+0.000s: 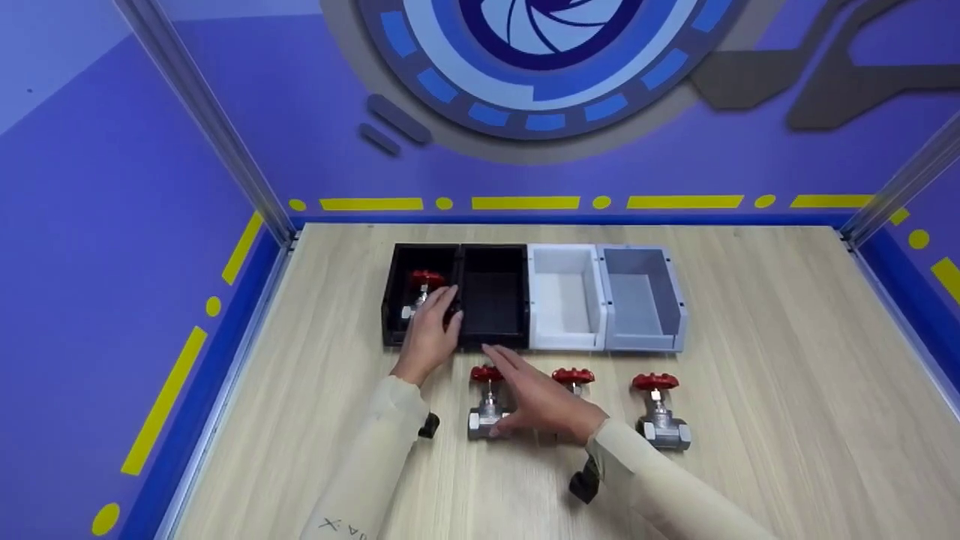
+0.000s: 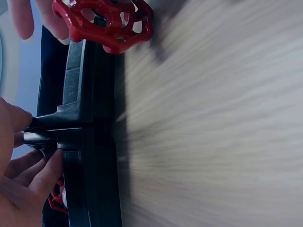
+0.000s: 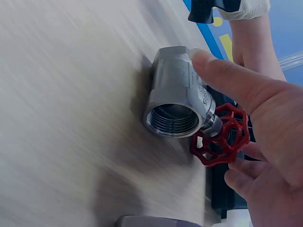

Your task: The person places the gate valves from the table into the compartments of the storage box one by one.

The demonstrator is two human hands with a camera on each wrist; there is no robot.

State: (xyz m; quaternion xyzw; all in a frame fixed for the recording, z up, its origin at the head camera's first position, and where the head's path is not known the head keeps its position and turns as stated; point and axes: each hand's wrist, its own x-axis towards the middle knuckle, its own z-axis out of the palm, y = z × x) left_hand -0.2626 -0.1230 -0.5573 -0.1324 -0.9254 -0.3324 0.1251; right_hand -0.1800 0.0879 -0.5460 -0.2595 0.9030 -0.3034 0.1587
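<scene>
My left hand [image 1: 430, 337] is at the adjoining walls of two black bins, thumb on one side and fingers on the other, pinching the leftmost black bin's edge [image 2: 71, 142]. Inside that bin stands a gate valve with a red handwheel [image 1: 426, 278], partly behind the hand. Over a second valve [image 1: 487, 414] on the table hovers my right hand [image 1: 551, 401]. Its thumb touches the metal body [image 3: 173, 90], while the other fingers reach past the red handwheel [image 3: 222, 137], fairly straight. A third valve [image 1: 574, 376] is mostly hidden behind the right hand.
To the right of the black bins, a white bin [image 1: 566, 343] and a grey bin [image 1: 645, 343] join the row. A further valve [image 1: 661, 420] stands on the wooden table [image 1: 780, 360] at the right. Printed panels [image 1: 240, 165] enclose the back and sides.
</scene>
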